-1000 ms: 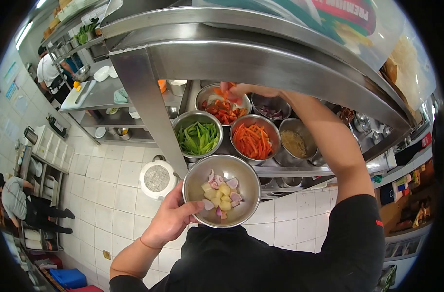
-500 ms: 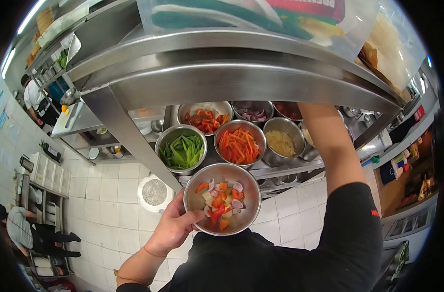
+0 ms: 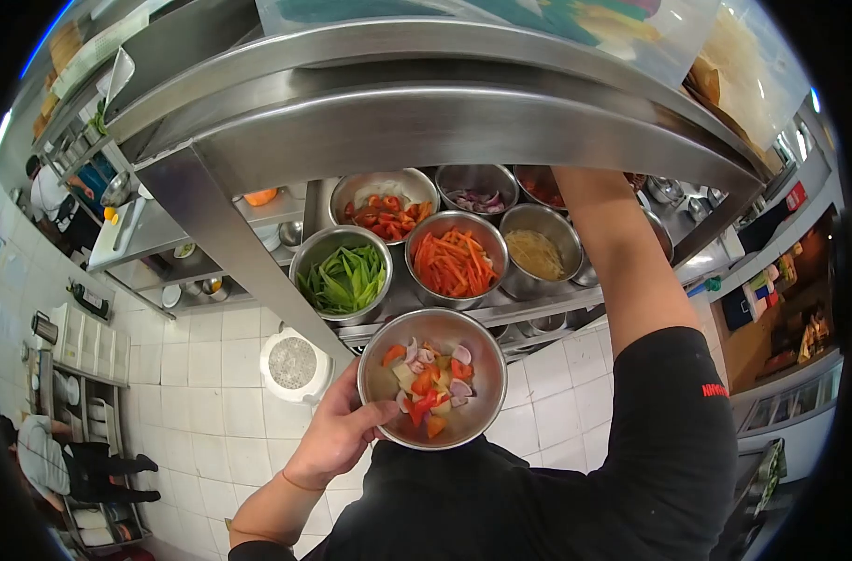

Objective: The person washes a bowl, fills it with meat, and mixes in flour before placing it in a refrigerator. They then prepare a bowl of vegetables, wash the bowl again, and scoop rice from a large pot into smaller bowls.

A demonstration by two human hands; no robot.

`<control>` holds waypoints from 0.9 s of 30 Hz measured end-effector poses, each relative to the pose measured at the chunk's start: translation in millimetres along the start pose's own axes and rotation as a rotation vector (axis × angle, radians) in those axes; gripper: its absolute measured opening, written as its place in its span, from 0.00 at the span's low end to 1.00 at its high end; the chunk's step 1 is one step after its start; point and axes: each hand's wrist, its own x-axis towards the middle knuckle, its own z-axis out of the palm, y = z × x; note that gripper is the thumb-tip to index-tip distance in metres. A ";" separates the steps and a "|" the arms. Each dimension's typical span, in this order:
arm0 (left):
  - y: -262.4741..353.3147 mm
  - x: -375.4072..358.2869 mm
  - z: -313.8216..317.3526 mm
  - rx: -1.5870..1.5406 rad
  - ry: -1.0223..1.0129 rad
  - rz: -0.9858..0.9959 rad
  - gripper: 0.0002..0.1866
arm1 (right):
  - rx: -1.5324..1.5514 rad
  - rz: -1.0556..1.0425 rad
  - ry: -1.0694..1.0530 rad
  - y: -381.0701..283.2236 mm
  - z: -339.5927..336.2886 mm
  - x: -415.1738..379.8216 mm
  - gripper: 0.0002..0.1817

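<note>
My left hand (image 3: 343, 423) grips the left rim of a steel bowl (image 3: 485, 374), thumb over the edge. Inside it are chopped pieces (image 3: 428, 391) in red, orange, pale yellow and pinkish purple. My right forearm (image 3: 622, 248) reaches under the steel overshelf; the hand itself is hidden behind its edge. On the lower shelf, near that arm, stand bowls of yellowish shreds (image 3: 535, 254) and dark red pieces (image 3: 542, 194). Further left are orange-red strips (image 3: 454, 262), cut green strips (image 3: 344, 279), red chunks (image 3: 386, 221) and purple onion (image 3: 476, 199).
The overshelf's steel front edge (image 3: 444, 129) crosses above the bowls, and its post (image 3: 234, 238) slants down at left. A round white object (image 3: 296, 364) is on the tiled floor. Two other people stand at far left, one by a counter with a cutting board (image 3: 119, 234).
The view has tilted slightly, so the overshelf and ingredient bowls appear higher. My left hand still holds the bowl, and my right arm remains under the overshelf.
</note>
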 end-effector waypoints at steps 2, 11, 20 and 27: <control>-0.2 -1.3 1.2 -0.009 -0.010 -0.009 0.35 | 0.039 -0.003 0.047 1.6 0.1 -1.6 0.15; -13.9 0.9 23.3 0.006 0.022 0.003 0.34 | 0.197 -0.042 0.174 11.4 2.6 -14.5 0.16; -58.5 8.4 97.5 0.045 0.128 0.128 0.31 | 0.353 -0.123 0.213 25.2 -7.8 -36.4 0.16; -132.2 38.0 149.7 0.070 0.177 0.199 0.28 | 0.502 -0.230 -0.274 28.2 -59.0 -139.2 0.10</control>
